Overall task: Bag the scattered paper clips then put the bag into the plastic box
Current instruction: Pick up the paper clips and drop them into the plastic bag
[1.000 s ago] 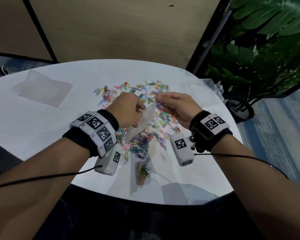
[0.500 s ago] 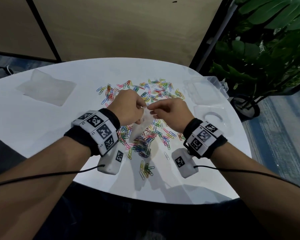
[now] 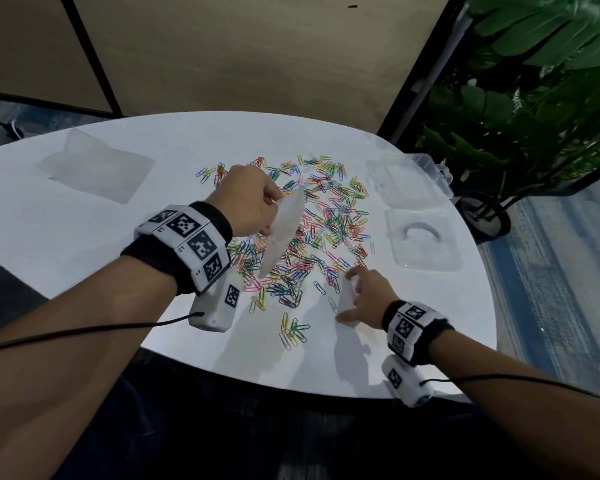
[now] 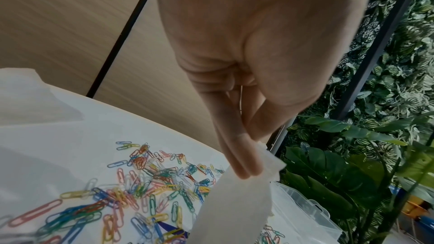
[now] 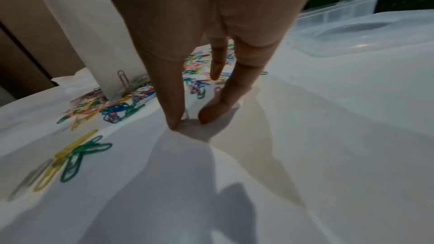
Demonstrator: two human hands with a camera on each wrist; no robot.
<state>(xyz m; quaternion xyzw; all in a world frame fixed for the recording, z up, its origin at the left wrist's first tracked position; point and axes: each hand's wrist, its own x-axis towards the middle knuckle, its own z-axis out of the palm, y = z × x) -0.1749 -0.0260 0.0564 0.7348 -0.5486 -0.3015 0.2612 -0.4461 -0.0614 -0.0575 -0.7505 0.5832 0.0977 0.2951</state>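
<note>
Left hand [image 3: 248, 199] raised over the middle of the desk [image 3: 84, 237], fingers [image 4: 237, 155] pressed together against the thumb, pinching the top corner of a small translucent bag [image 3: 283, 230]. Bag hanging slantwise from that pinch, lower end down among the paper clips [image 3: 326, 216]; in the right wrist view, one pale clip seen through its wall near the bottom.

Right hand [image 3: 368, 296] low near the front edge of the desk, at the near right fringe of the pile. Fingers [image 5: 173, 99] spread, thumb and one fingertip planted on the desk surface with a single pale clip [image 5: 185, 116] between them; cannot tell whether the clip is actually caught. Other fingers lifted clear.

Paper clips in many colours scattered thickly across the centre of the desk, thinning toward the front, with a small separate cluster of yellow, green and grey ones [image 3: 293, 329] close to the front edge.

Clear plastic box [image 3: 409, 181] at the right edge of the desk, toward the far side, standing uncovered. Clear lid [image 3: 423, 237] lying flat just in front of the box, near the right edge.

Flat translucent sheet or bag [image 3: 94, 168] lying toward the far left corner, well apart from the pile. Large-leaved plant [image 3: 534, 98] beyond the right edge.
</note>
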